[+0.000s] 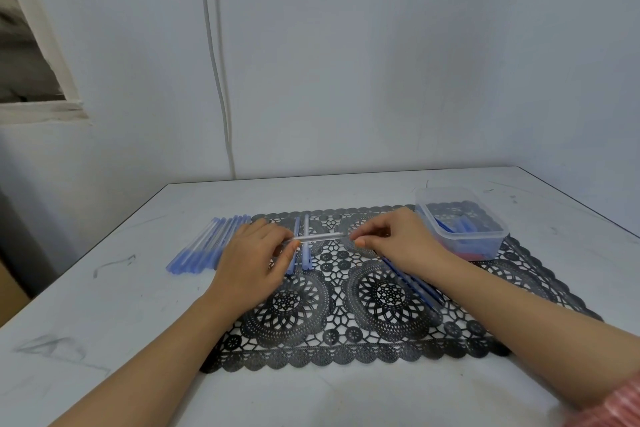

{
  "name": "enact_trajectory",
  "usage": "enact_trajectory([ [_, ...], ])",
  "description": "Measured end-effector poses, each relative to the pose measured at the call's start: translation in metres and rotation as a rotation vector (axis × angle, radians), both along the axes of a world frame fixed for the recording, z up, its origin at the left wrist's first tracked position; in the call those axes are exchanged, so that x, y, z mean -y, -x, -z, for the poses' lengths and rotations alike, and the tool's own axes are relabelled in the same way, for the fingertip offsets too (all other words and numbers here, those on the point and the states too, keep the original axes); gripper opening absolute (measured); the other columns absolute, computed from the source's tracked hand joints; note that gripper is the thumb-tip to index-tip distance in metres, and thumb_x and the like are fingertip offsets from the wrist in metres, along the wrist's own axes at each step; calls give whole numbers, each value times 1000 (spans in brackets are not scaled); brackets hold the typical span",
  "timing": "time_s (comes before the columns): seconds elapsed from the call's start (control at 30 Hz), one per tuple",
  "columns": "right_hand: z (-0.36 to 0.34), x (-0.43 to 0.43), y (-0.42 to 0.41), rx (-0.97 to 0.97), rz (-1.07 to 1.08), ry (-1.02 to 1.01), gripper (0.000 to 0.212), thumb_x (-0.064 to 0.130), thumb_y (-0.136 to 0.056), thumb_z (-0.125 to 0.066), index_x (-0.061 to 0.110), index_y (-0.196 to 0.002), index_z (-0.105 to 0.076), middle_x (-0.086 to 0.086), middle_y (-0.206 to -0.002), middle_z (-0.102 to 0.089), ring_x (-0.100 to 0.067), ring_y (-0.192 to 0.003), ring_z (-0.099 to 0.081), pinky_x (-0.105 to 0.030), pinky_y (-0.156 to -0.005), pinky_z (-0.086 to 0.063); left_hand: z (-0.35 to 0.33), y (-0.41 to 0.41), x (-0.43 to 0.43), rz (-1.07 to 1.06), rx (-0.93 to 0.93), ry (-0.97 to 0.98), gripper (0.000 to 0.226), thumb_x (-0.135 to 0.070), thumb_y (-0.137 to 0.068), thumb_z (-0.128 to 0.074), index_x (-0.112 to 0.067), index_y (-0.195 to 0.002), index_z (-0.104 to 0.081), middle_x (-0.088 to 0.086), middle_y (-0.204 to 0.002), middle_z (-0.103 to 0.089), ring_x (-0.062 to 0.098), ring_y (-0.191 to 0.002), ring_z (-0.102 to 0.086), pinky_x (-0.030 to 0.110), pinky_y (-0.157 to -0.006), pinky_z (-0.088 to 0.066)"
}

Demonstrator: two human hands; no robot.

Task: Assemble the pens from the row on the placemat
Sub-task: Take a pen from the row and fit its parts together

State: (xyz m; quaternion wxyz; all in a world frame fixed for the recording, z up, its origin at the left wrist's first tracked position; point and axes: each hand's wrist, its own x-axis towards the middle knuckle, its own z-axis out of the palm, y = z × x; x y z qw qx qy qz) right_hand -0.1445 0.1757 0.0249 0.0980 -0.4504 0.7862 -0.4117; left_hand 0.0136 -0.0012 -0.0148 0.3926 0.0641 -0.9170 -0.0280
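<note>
Pen barrel [322, 236] level over placemat [294, 305]; left hand [252, 260], right hand [398, 239] fingers [360, 241] curled, pinching its 2 ends.

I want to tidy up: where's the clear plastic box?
Head view: the clear plastic box sits on the placemat, at its far right corner, just right of the right hand.

Both hands work over the black lace placemat [346, 350]. The left hand [256, 253] pinches 1 end of the clear pen barrel [320, 237] and the right hand [398, 239] pinches the other, holding it level across 2 capped pens [306, 253]. A pen row [207, 246] lies on the white table [104, 322], just off the mat's left edge. Blue refills [412, 284] lie under the right wrist, with a plastic tub [464, 236] far right.
</note>
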Motion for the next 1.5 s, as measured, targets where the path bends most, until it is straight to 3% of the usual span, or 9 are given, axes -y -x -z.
enact_trajectory([
  [0.2, 3, -1, -11, 250, 50, 207, 10, 7, -82, -69, 16, -84, -73, 0, -62, -66, -1, -48, -54, -8, -50, -42, 1, 1, 0, -3, 0, 15, 29, -35, -92, -43, -17, -84, -63, -16, -72, -45, 4, -68, -38, 22, -65, -31],
  [0.27, 6, 0, -14, 286, 64, 258, 13, 7, -81, -69, 19, -79, -72, 7, -53, -64, 0, -45, -53, -8, -50, -42, 1, 1, 0, 0, -4, 19, 28, -35, -92, -43, -17, -84, -64, -17, -72, -44, 4, -68, -38, 20, -65, -29],
  [0.43, 14, 1, -17, 373, 79, 340, 20, 3, -80, -69, 22, -77, -72, 7, -57, -67, -5, -50, -58, -18, -64, -54, 1, 1, 0, -3, -5, 17, 28, -35, -93, -44, -17, -84, -63, -18, -72, -44, 2, -69, -36, 18, -65, -27],
  [0.63, 17, 2, -18, 384, 73, 382, 20, 3, -81, -68, 22, -77, -71, 5, -55, -66, -5, -51, -58, -17, -63, -53, 2, 1, 0, -1, -5, 21, 28, -35, -93, -44, -18, -85, -64, -19, -73, -43, 1, -69, -35, 18, -66, -28],
  [0.87, 17, 2, -20, 355, 59, 398, 19, 5, -80, -69, 23, -77, -72, -9, -71, -70, -8, -55, -60, -19, -66, -54, 1, 1, -2, 11, 9, -3, 27, -35, -93, -44, -18, -86, -64, -18, -72, -45, 1, -69, -38, 17, -65, -30],
  [1.0, 19, 2, -20, 332, 65, 391, 20, 6, -79, -71, 26, -76, -72, -10, -72, -71, -9, -57, -60, -25, -68, -54, 1, 1, -4, 26, 22, -16, 28, -36, -93, -44, -18, -87, -64, -19, -75, -46, -1, -71, -38, 12, -67, -28],
  [1.2, 23, 3, -18, 302, 41, 404, 20, 6, -77, -73, 25, -76, -73, -4, -71, -70, -10, -58, -62, -23, -70, -54, 2, 0, -4, 38, 46, -40, 31, -37, -93, -42, -17, -87, -65, -18, -73, -49, 1, -69, -43, 11, -68, -32],
  [1.37, 26, 5, -17, 364, -20, 420, 17, 4, -84, -64, 19, -83, -70, -17, -73, -68, -16, -56, -58, -25, -59, -53, 2, 0, -4, 58, 52, -59, 31, -38, -93, -42, -18, -88, -65, -16, -73, -52, 1, -69, -44, 14, -65, -35],
  [1.5, 27, 7, -16, 387, -42, 416, 13, 7, -89, -58, 16, -90, -69, -12, -69, -65, -15, -55, -57, -21, -51, -49, 2, 1, -6, 56, 45, -53, 31, -38, -94, -42, -18, -88, -65, -16, -73, -52, 1, -70, -43, 17, -65, -37],
])
